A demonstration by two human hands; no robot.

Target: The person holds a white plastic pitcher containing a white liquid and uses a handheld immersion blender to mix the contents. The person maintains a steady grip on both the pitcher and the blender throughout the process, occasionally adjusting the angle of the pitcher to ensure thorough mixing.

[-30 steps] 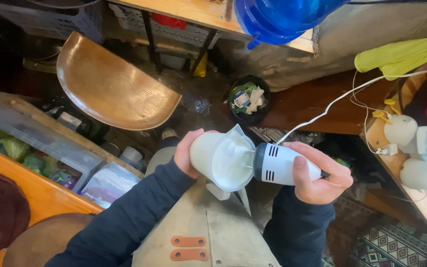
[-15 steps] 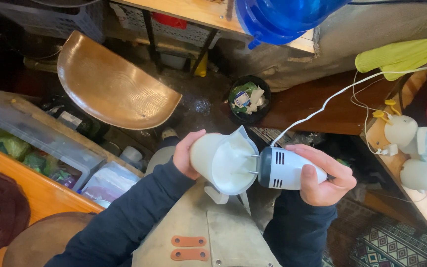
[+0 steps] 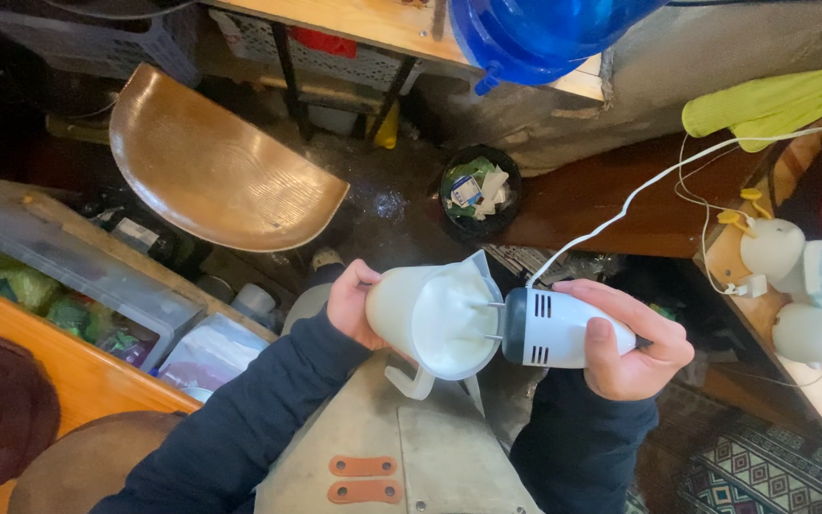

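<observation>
My left hand (image 3: 352,305) grips a translucent plastic measuring jug (image 3: 435,322), tipped on its side and filled with white cream. My right hand (image 3: 628,345) is wrapped around a white electric hand mixer (image 3: 563,328) whose beaters reach into the cream. A white cord (image 3: 639,190) runs from the mixer up to the right. Both hands are held above my lap, over a beige apron (image 3: 401,447).
A wooden stool seat (image 3: 211,167) stands at the upper left. A black bin with scraps (image 3: 478,190) sits on the floor. A blue water bottle (image 3: 544,33) is at the top, a yellow cloth (image 3: 773,100) at the right, a clear plastic crate (image 3: 68,276) at the left.
The jug has tipped so its mouth with the cream faces me more. The mixer and my right hand have shifted slightly right.
</observation>
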